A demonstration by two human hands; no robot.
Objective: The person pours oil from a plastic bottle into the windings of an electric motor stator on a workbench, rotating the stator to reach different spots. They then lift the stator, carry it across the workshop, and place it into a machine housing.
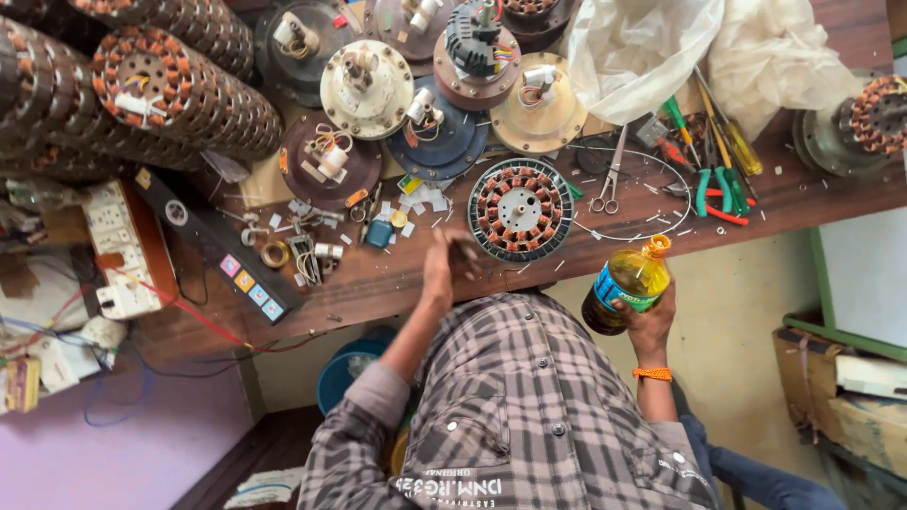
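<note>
right hand [652, 321] had the clear yellow oil bottle [627, 283] gripped upright off the wooden desk [397, 279] so nothing spilled, blurry left hand [444, 264] beside the round copper-wound stator [521, 209], couldn't tell its grip

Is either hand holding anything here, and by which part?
The right hand grips a clear plastic bottle of yellow liquid around its lower body. The blurred left hand: cannot tell.

The right hand [652, 326] holds a yellow oil bottle [628, 283] upright beside the wooden bench [397, 283], the left hand [444, 264] blurred near a wound stator [521, 209].
</note>
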